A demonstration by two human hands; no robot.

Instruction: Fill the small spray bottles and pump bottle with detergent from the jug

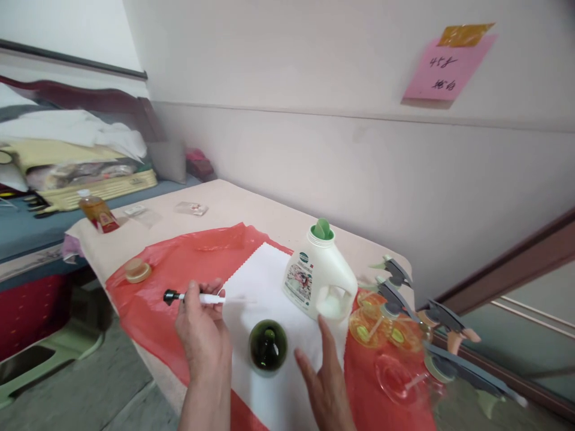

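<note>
The left hand point(204, 326) has a slim white stick point(211, 299) pinched between thumb and fingers; its black end point(171, 297) points left and the white end points right, over a white sheet point(249, 278). The right hand point(326, 374) grasps nothing: its thumb and index finger are spread apart, with the thumb near a round dark green vessel point(268, 347) that stands on the sheet between the two hands. It appears to be a cap with a raised middle, though its glossy, dark inside is hard to read. Just beyond the right index finger, a white jug point(314, 281) stands upright on the sheet, its green spout point(322, 230) uncovered and its handle toward the right.

Under the sheet spreads red plastic point(193, 254), with a tan lid point(138, 270) lying on its left part. On its right, several spray bottles point(366, 326) crowd together, some holding orange liquid. Farther out on the pale table point(242, 209) are a clear packet point(191, 208) and, at the left edge, a drink bottle point(97, 212). A pink note point(449, 72) is taped to the wall point(287, 149).
</note>
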